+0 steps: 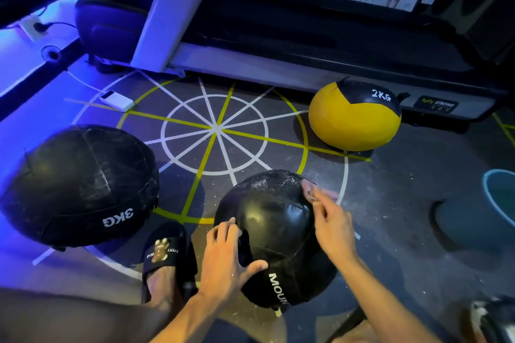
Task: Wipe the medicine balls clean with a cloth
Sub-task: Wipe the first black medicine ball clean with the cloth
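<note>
Steadying the near black ball on the floor with spread left-hand fingers, the right hand pinches a pinkish cloth at its still-dusty top, while the 3KG ball looks unwiped.

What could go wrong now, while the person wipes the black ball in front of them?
1. The left hand only rests on the rounded black ball, so it might roll under wiping pressure.
2. The small pink cloth in the right hand may just smear the white residue.
3. White flakes on the floor could stick to the ball again.
</note>
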`<state>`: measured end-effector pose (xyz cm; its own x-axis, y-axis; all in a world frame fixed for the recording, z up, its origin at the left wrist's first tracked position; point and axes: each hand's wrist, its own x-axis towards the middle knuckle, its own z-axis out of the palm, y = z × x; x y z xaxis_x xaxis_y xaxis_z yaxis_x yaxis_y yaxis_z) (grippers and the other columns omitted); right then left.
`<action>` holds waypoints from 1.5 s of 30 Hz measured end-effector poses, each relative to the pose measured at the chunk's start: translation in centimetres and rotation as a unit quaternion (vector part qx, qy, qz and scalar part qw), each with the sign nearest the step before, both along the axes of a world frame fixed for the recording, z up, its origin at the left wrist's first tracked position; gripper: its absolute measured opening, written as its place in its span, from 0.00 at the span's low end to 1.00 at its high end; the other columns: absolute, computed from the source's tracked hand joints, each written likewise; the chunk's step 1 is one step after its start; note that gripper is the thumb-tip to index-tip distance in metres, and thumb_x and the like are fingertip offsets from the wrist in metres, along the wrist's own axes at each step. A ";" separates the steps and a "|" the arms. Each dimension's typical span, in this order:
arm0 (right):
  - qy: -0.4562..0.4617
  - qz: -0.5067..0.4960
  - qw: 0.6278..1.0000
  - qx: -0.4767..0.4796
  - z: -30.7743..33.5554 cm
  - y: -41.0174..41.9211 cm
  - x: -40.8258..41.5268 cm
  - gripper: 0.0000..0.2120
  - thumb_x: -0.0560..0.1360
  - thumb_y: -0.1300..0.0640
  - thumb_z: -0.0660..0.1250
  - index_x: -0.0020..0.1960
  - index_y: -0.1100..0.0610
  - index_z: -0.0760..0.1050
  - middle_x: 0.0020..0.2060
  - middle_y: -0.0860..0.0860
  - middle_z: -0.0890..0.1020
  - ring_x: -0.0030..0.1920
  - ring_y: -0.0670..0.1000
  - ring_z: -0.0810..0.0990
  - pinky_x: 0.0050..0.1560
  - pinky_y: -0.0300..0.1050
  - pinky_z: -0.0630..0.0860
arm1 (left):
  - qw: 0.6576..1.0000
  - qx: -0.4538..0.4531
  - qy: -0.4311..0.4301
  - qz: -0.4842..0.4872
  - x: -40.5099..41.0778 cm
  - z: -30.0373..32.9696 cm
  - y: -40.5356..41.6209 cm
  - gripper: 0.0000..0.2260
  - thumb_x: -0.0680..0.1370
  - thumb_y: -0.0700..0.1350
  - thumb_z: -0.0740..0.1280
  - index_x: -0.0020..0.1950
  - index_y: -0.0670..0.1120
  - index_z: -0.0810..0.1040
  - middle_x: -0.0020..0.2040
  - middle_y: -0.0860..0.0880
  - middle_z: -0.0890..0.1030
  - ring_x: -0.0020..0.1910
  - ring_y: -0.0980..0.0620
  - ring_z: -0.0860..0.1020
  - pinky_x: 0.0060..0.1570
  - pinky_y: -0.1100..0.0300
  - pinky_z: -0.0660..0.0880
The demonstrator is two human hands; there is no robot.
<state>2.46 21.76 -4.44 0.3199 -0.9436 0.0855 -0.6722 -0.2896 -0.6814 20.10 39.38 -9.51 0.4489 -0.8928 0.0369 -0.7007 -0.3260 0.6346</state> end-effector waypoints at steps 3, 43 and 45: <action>0.008 0.218 0.970 -0.104 -0.5 3.1 1.6 0.20 0.79 0.68 0.66 0.68 0.54 0.80 0.68 0.49 0.79 0.69 0.46 0.76 0.71 0.46 0.72 | 0.999 -0.001 0.025 -0.026 1.1 0.2 -0.4 0.45 0.65 0.84 0.60 0.60 0.45 0.74 0.68 0.49 0.72 0.65 0.47 0.67 0.63 0.50 0.68; 0.081 0.056 0.995 0.015 1.0 -4.8 -2.2 0.17 0.84 0.60 0.62 0.70 0.51 0.78 0.62 0.55 0.83 0.49 0.54 0.84 0.52 0.46 0.78 | 0.991 0.040 -0.054 -0.113 -2.1 1.3 -1.3 0.45 0.68 0.71 0.72 0.80 0.70 0.53 0.71 0.58 0.62 0.66 0.53 0.59 0.62 0.56 0.76; 0.050 0.068 0.996 0.009 0.9 -3.4 -2.0 0.17 0.83 0.62 0.63 0.70 0.53 0.78 0.64 0.52 0.82 0.56 0.55 0.84 0.59 0.48 0.78 | 0.991 0.043 -0.052 -0.118 -1.6 1.3 -1.4 0.45 0.68 0.71 0.72 0.79 0.71 0.52 0.70 0.59 0.61 0.67 0.53 0.59 0.59 0.56 0.77</action>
<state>0.46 18.36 -3.53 0.4505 -0.8922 0.0310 -0.6920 -0.3709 -0.6193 18.45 38.01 -8.25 0.2255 -0.9742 -0.0084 -0.8239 -0.1953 0.5320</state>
